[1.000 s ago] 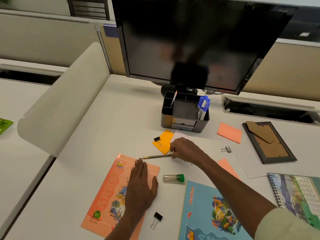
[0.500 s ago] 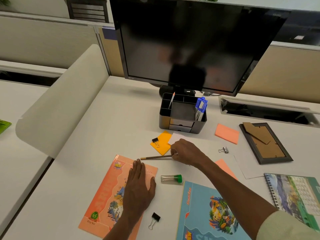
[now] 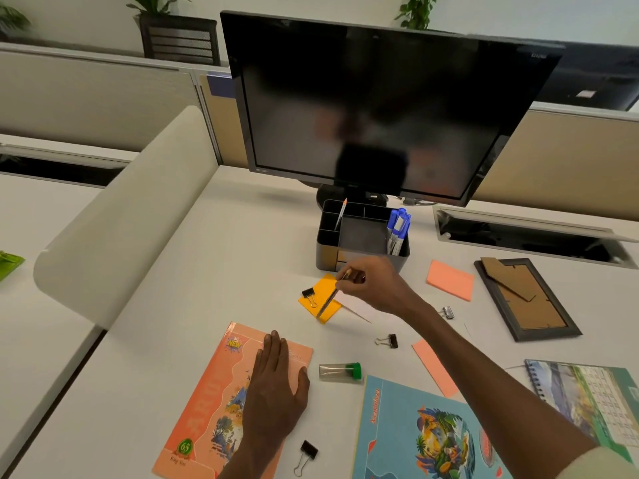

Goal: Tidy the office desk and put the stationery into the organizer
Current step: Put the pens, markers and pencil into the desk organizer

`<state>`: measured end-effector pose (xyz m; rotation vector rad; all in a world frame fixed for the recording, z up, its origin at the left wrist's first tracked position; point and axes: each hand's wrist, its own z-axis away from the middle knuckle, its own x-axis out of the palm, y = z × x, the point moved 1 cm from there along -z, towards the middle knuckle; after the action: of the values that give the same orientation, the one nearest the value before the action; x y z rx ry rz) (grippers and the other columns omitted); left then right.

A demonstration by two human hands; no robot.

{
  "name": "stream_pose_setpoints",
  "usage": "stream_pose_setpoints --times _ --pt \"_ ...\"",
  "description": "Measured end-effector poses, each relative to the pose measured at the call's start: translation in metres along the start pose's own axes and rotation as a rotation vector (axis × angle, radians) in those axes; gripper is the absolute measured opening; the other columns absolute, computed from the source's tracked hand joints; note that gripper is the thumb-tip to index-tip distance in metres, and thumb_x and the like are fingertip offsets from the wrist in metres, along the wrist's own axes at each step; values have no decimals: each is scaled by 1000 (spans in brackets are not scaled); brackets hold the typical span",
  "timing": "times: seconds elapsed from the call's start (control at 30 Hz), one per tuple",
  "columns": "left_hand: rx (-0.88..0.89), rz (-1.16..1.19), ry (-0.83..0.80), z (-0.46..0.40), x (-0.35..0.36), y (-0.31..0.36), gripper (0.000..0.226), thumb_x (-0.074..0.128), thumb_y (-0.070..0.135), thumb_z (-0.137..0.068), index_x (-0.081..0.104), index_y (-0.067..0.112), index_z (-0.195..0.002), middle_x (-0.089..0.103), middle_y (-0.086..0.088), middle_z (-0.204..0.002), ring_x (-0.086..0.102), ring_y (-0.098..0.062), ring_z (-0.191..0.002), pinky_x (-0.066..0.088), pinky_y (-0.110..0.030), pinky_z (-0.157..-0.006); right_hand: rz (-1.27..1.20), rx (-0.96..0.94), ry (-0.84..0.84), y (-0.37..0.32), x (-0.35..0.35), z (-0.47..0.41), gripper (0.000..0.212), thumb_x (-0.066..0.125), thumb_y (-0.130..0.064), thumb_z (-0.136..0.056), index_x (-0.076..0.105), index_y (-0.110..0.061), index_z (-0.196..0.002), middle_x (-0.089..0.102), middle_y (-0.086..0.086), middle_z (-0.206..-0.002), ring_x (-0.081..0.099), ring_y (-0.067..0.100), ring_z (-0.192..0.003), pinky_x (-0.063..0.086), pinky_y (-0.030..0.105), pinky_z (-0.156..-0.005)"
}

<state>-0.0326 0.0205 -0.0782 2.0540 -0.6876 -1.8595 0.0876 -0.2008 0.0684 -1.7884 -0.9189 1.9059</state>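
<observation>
My right hand (image 3: pixel 375 285) pinches a dark pencil (image 3: pixel 330 299) and holds it slanted above the desk, just in front of the black organizer (image 3: pixel 359 236). The organizer holds blue markers (image 3: pixel 397 226) on its right side and one thin pen (image 3: pixel 340 214) on its left. Under the pencil lies an orange sticky pad (image 3: pixel 320 300) with a black binder clip (image 3: pixel 308 293) on it. My left hand (image 3: pixel 275 392) rests flat on an orange notebook (image 3: pixel 207 402).
Loose on the desk: a green-capped clear tube (image 3: pixel 340 370), binder clips (image 3: pixel 389 340) (image 3: pixel 306 452) (image 3: pixel 447 312), salmon sticky pads (image 3: pixel 449 280) (image 3: pixel 434 368), a blue notebook (image 3: pixel 422 433), a face-down photo frame (image 3: pixel 525 299), a spiral calendar (image 3: pixel 587 388). A monitor (image 3: pixel 373 108) stands behind the organizer.
My right hand has lifted the pencil off the desk and carried it up and right toward the organizer. A binder clip that the arm had hidden now shows. My left hand stayed put.
</observation>
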Motion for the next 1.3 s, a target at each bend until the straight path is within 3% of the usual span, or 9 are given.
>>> stream_pose_setpoints --times 0.13,0.33,0.5,0.77,0.83,0.97,1.1,1.23,1.3 --pt "2 -9 -5 0 0 -1 71 50 39 -91 29 4 -149 19 -6 -160 14 -16 -149 15 -31 -121 -51 -17 154 -8 -27 -9 12 69 -20 -86 72 -12 -94 71 0 -85 62 2 -74 48 12 -66" --pt "-1 -4 -3 0 1 -1 73 49 42 -90 28 5 -149 20 -6 -159 17 -20 -149 18 -34 -121 -46 -25 404 -19 -67 -35 14 67 -28 -87 72 -18 -98 68 -10 -83 59 -3 -73 41 7 -63" --pt "-8 5 -4 0 1 -2 74 50 42 -89 25 5 -150 21 -6 -159 18 -20 -148 19 -35 -120 -44 -49 490 -29 -81 -60 18 63 -26 -91 73 -11 -97 71 -2 -84 62 6 -76 46 15 -68" --pt "-21 8 -7 0 -1 0 75 51 42 -89 26 6 -149 22 -6 -159 19 -21 -148 18 -38 -118 67 97 438 -20 -65 -99 27 58 -29 -94 70 -7 -106 70 6 -98 63 17 -91 54 32 -83" --pt "-20 12 -3 0 -1 0 74 51 41 -89 27 5 -149 21 -6 -159 18 -20 -148 19 -38 -118 110 126 408 -15 -59 -107 28 59 -31 -94 70 -7 -104 69 6 -96 62 16 -87 52 29 -76" --pt "-12 18 6 0 -1 1 74 52 40 -89 28 5 -149 22 -7 -158 18 -21 -148 22 -39 -118 167 167 378 -8 -47 -118 27 59 -34 -93 69 -8 -94 65 3 -83 52 8 -66 34 16 -57" --pt "-17 21 8 0 -1 1 74 51 41 -89 28 6 -149 22 -6 -159 18 -20 -148 21 -39 -118 177 210 365 -1 -40 -124 27 59 -35 -93 67 -9 -87 61 2 -77 49 6 -60 30 14 -53" --pt "-11 12 -1 0 0 0 73 50 42 -90 28 5 -149 22 -6 -159 17 -20 -148 22 -38 -119 126 227 340 0 -40 -130 20 60 -25 -93 65 -8 -103 61 3 -86 60 12 -75 38 14 -56" --pt "-10 7 -6 0 0 0 73 50 42 -90 28 5 -149 21 -6 -159 17 -20 -148 22 -38 -119 85 223 345 -1 -40 -131 28 59 -16 -94 58 -6 -120 62 9 -101 62 17 -88 52 23 -69"
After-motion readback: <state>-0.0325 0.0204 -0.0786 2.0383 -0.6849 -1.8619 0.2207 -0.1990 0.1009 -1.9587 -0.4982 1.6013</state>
